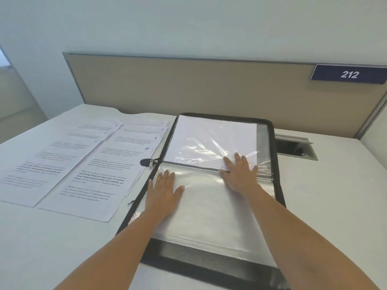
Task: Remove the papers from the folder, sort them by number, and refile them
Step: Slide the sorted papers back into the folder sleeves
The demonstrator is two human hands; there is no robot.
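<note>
An open black-edged zip folder (277, 164) with clear plastic sleeves lies on the white desk. A white sheet (209, 139) sits in the far sleeve. My left hand (164, 191) lies flat, fingers straight, on the near sleeve. My right hand (238, 173) rests flat across the fold between the two sleeves, its fingertips on the white sheet's near corner; it wears a ring. Two fanned stacks of numbered printed papers lie left of the folder: a left stack (48, 162) and a right stack (109, 172), with handwritten numbers such as 8 and 10 showing.
A beige partition (188, 86) with a blue sign reading 212 (348, 74) stands behind the desk. A recessed cable hatch (293, 146) opens in the desk right of the folder. The folder's zipper pull (146, 162) pokes out at its left edge.
</note>
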